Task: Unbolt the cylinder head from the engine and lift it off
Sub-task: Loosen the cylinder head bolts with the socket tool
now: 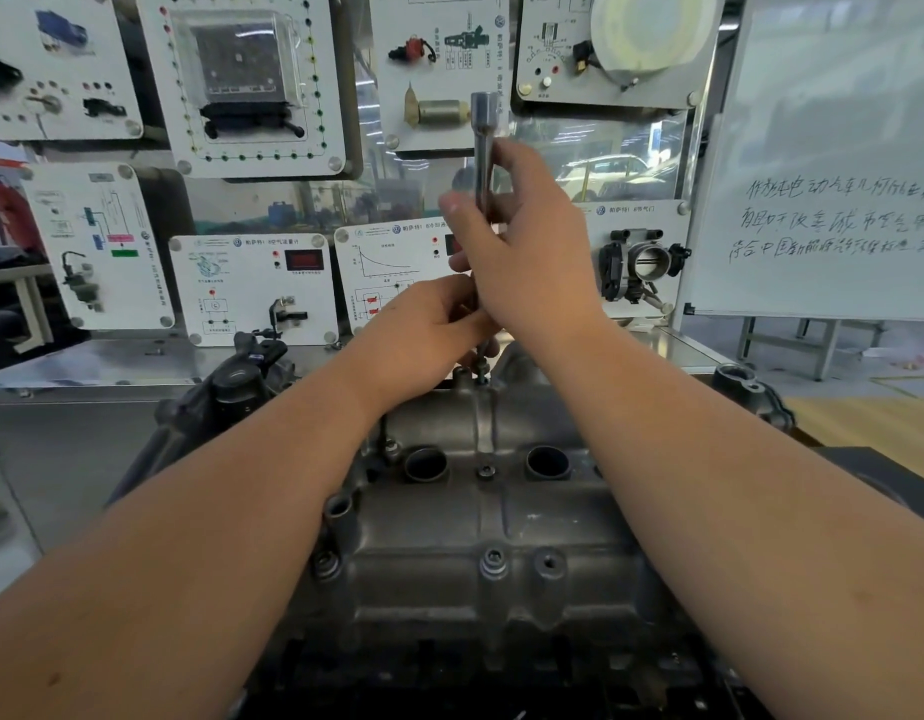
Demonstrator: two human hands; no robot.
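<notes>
The grey cast cylinder head sits on the engine in the lower middle, with two round wells and several bolts in its top. A long silver socket extension stands upright over a bolt at the head's far edge. My right hand grips the middle of the extension's shaft. Just below it, my left hand pinches the lower end of the shaft close to the bolt. The tool's tip is partly hidden by my fingers.
Behind the engine stand white training panels with car parts, among them a throttle body. A whiteboard with handwriting fills the right. A black engine part sits at the left, and a metal bench runs along the left side.
</notes>
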